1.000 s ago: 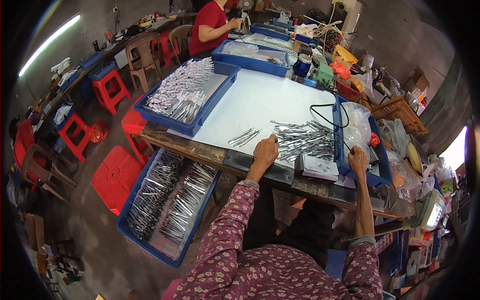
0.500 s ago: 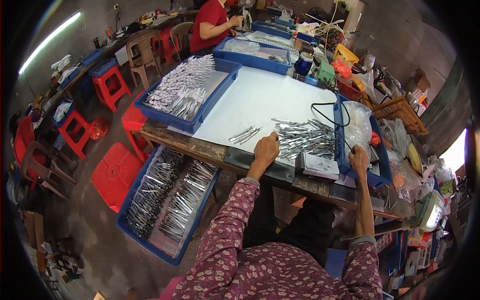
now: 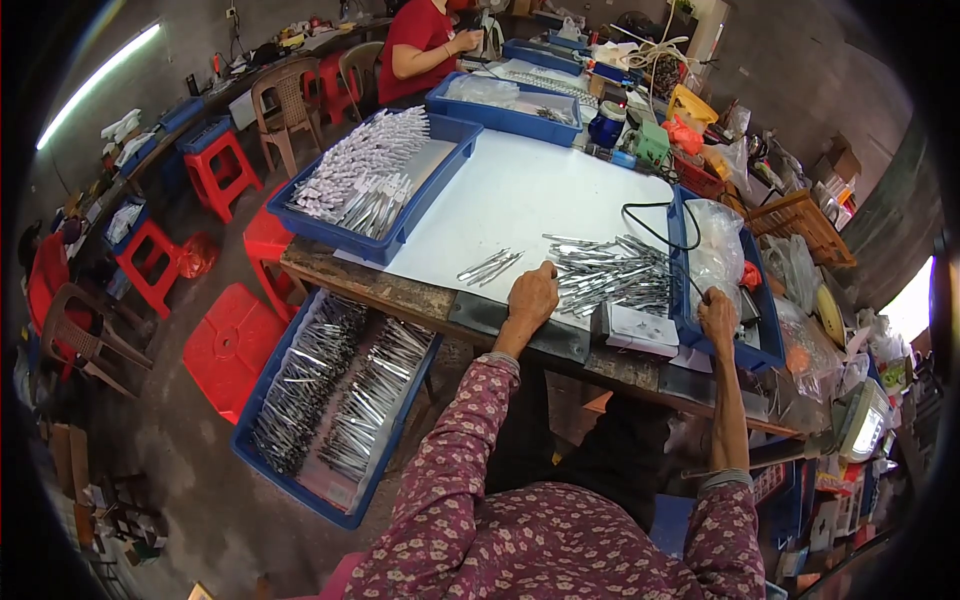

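My left hand [image 3: 533,297] rests at the near edge of the white work surface, fingers pinched together. It touches the left side of a pile of slim silver metal pieces [image 3: 612,275]; what the fingers hold, if anything, is too small to make out. To its left lie several similar loose pieces [image 3: 489,267]. My right hand [image 3: 717,318] is closed at the near end of a blue tray [image 3: 762,345], where a looped black cord [image 3: 634,208] runs down to its fingers. A small white box [image 3: 641,330] sits between my hands, in front of the pile.
A blue tray [image 3: 362,245] of white-tipped slim pieces stands at the table's left. Lower down, another blue tray [image 3: 375,490] holds rows of metal pieces beside a red stool [image 3: 237,345]. Across the table sits a person in red [image 3: 424,45]. A lamp [image 3: 865,425] is at right.
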The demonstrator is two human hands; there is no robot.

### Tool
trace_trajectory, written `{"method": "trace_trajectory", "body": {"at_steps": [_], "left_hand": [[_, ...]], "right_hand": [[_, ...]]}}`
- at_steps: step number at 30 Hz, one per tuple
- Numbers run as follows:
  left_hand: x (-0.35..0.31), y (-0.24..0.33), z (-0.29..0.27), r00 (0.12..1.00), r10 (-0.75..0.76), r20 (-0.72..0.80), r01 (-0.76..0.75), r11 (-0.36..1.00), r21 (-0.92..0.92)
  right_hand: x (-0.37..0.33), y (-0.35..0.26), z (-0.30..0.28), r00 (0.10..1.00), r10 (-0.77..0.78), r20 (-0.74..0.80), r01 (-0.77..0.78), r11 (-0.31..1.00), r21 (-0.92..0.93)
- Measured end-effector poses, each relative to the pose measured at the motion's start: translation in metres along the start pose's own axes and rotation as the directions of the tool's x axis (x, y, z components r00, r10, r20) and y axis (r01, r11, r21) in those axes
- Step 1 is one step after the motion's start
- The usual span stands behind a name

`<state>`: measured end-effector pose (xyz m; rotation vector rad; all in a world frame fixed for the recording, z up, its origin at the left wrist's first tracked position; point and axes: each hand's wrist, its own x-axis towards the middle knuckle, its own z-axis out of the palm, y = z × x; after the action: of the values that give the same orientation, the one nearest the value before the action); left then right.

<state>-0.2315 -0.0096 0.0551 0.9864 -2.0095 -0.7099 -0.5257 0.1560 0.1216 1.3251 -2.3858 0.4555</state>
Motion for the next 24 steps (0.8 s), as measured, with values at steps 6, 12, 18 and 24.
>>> {"method": "trace_trajectory", "body": {"at_steps": [6, 12, 18, 24], "left_hand": [[0.0007, -0.0009, 0.0018, 1.0, -0.005, -0.001, 0.005, 1.0, 0.009], [0.0014, -0.0035, 0.0039, 1.0, 0.003, -0.009, -0.003, 1.0, 0.001], [0.0019, -0.0056, 0.0055, 1.0, 0.004, -0.023, -0.004, 1.0, 0.004], [0.0018, -0.0058, 0.0067, 1.0, 0.009, -0.023, -0.009, 1.0, 0.005]], "right_hand": [[0.0, 0.0033, 0.0022, 1.0, -0.025, -0.009, 0.025, 1.0, 0.003], [0.0001, 0.0042, 0.0027, 1.0, -0.014, -0.004, 0.015, 1.0, 0.008], [-0.0013, 0.0012, 0.0005, 0.999, -0.038, -0.014, 0.039, 0.999, 0.029], [0.0006, 0.002, 0.0003, 1.0, -0.014, 0.007, 0.014, 1.0, -0.011]]}}
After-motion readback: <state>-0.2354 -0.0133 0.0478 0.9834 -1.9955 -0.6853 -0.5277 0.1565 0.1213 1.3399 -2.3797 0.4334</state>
